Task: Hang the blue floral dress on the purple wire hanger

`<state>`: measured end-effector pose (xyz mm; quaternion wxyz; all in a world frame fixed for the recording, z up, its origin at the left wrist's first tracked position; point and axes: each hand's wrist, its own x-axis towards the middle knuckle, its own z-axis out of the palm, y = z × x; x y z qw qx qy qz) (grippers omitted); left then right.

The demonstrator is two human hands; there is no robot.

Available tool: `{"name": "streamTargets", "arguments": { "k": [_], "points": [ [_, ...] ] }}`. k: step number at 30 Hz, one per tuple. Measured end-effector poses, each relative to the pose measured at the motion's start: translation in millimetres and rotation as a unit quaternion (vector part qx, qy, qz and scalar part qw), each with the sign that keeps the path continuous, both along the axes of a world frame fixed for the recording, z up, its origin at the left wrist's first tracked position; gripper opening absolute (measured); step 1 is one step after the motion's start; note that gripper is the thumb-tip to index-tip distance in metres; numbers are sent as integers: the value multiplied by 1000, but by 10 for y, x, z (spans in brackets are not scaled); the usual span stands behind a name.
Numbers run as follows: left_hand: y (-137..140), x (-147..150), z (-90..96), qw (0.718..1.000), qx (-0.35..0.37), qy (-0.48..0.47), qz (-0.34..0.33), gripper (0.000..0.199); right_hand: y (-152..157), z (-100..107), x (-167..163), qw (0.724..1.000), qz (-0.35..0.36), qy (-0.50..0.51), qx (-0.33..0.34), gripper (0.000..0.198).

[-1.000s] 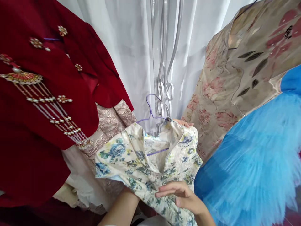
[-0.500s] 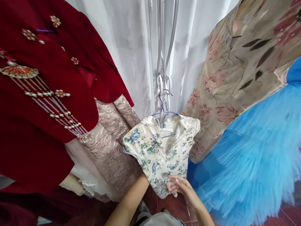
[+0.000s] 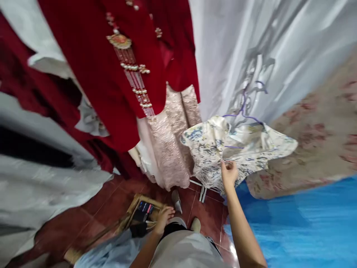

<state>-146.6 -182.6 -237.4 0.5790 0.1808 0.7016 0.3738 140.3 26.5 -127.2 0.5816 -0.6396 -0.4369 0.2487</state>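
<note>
A short white blouse (image 3: 205,158) with a blue and green floral print hangs from a purple hanger (image 3: 243,106) in front of white curtains. My right hand (image 3: 230,173) pinches the front edge of the blouse, just below its neckline. My left hand (image 3: 166,216) is low and apart from the blouse, in front of my body, with loosely extended fingers and nothing visible in them. It is nearest to a wooden-framed seat or stand (image 3: 135,203), on which a dark phone-like device (image 3: 145,207) with a lit screen lies.
A red jacket (image 3: 125,93) with beaded ornaments and a shiny pink skirt (image 3: 174,149) hang to the left. A beige floral garment (image 3: 312,137) and blue tulle (image 3: 292,223) are at the right. Light blue cloth (image 3: 111,251) lies by the wooden frame, above red floor tiles (image 3: 103,197).
The view has swung left and down. My left hand has left the blouse and moved down to the left. My right hand has closed on the blouse's front edge higher up.
</note>
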Motion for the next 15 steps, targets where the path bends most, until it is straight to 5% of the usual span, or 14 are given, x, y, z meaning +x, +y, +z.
{"name": "streamTargets", "arguments": {
  "k": [7, 15],
  "points": [
    [343, 895, 255, 979, 66, -118, -152, 26, 242, -32, -177, 997, 18, -32, 68, 53],
    [467, 1254, 446, 951, 132, -186, -208, 12, 300, -135, -166, 993, 2, -104, 47, 39]
  ]
}}
